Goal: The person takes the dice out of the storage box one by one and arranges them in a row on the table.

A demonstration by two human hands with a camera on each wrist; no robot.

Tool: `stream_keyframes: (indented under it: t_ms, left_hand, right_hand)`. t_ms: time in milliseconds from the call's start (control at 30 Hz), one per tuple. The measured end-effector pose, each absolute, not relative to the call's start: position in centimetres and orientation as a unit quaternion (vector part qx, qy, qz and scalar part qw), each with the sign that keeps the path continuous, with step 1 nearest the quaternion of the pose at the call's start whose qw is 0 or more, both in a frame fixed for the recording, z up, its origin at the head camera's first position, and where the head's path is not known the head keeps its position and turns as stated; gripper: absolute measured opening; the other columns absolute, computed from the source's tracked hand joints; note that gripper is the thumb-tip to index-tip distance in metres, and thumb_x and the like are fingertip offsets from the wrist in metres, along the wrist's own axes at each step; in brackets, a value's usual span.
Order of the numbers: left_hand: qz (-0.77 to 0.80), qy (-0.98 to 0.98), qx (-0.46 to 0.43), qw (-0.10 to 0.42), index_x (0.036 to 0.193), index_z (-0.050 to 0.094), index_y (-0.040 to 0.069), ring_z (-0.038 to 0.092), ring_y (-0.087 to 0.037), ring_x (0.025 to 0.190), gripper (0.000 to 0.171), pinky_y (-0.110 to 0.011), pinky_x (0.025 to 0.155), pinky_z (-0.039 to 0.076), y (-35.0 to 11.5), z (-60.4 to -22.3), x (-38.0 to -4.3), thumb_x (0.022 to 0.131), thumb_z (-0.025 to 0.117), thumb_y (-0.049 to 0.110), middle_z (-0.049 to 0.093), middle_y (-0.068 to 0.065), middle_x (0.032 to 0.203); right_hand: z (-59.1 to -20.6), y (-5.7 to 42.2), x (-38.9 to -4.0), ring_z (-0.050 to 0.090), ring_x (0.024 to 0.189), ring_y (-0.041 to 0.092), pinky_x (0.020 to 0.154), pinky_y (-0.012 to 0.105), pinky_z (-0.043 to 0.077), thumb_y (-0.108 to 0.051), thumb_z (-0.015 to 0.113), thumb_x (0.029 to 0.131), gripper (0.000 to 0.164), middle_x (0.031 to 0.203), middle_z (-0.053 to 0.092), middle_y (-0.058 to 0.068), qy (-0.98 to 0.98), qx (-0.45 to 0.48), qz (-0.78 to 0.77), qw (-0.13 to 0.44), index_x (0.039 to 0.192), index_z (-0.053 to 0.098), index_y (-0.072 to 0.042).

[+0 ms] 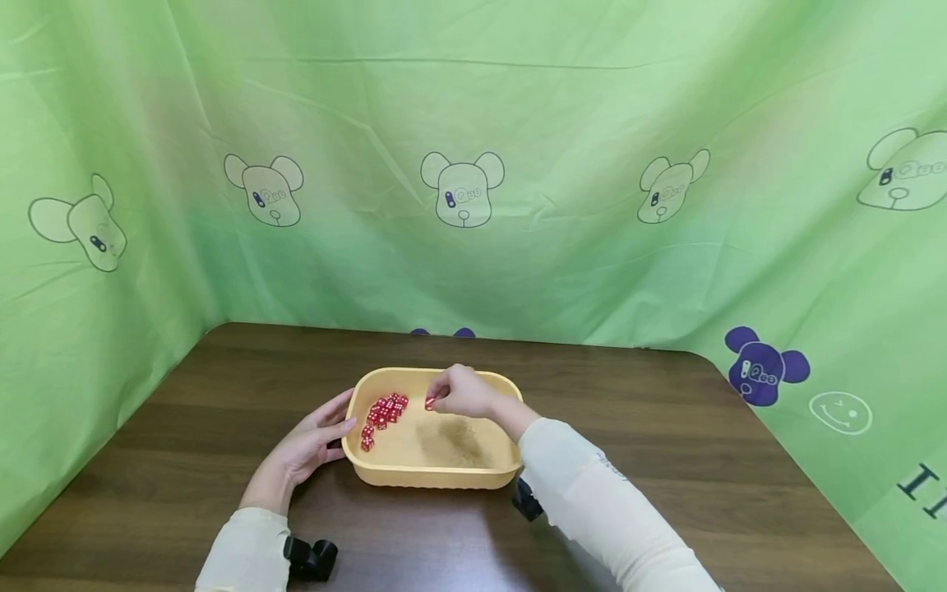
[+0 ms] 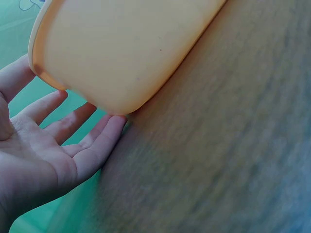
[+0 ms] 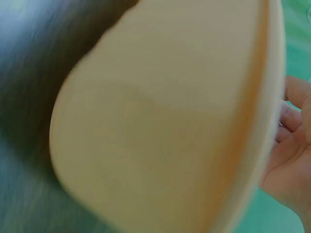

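A shallow yellow plastic basin (image 1: 436, 478) with rounded corners stands on the table. Several red dice (image 1: 381, 413) with white pips lie in its left part, most of them bunched together. My right hand (image 1: 466, 393) reaches over the basin and pinches one red die (image 1: 429, 404) between thumb and fingertips, above the basin floor. In the right wrist view the basin's wall and rim hide the fingertips. My left hand (image 1: 314, 444) is at the basin's left end, its extended fingers (image 2: 104, 141) touching the outer wall and its thumb at the rim.
The brown wood-grain table (image 1: 185, 460) carries the basin near its middle. A green cloth (image 1: 562, 247) with bear-head prints hangs behind and along both sides. Black wrist devices (image 1: 311, 559) sit at both white sleeves (image 1: 592, 501). A dark shadow falls on the basin floor under the right hand.
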State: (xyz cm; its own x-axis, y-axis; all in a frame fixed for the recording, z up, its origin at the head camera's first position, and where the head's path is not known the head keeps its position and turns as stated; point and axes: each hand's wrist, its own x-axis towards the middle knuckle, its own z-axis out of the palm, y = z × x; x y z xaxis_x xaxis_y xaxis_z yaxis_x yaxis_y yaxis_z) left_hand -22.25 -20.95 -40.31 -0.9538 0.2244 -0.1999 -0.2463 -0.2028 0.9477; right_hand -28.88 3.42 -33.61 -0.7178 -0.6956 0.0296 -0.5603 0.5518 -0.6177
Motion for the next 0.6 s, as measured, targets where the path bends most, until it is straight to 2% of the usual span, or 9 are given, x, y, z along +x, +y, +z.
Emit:
stream_keyframes:
  t_ms: [233, 600]
  left_hand:
    - [0.777, 0.61, -0.004, 0.155, 0.138, 0.02, 0.014, 0.033, -0.032, 0.115, 0.059, -0.041, 0.078, 0.042, -20.9, -40.3, -22.2, 0.087, 0.049, 0.008, 0.016, -0.016, 0.139]
    - [0.78, 0.607, -0.005, 0.154, 0.138, 0.02, 0.014, 0.035, -0.031, 0.113, 0.059, -0.041, 0.078, 0.042, -20.9, -40.4, -22.0, 0.087, 0.048, 0.007, 0.016, -0.017, 0.138]
  right_hand:
    - [-32.5, 6.8, -29.8, 0.052, 0.06, 0.005, 0.056, 0.019, 0.043, 0.0, 0.059, 0.073, 0.008, 0.066, 0.06, -0.002, 0.891, -0.33, -0.299, 0.09, 0.077, 0.066, -0.003]
    - [-30.8, 11.6, -30.3, 0.051, 0.062, 0.008, 0.057, 0.024, 0.043, -0.003, 0.06, 0.075, 0.006, 0.071, 0.062, 0.004, 0.904, -0.287, -0.307, 0.082, 0.078, 0.065, -0.003]
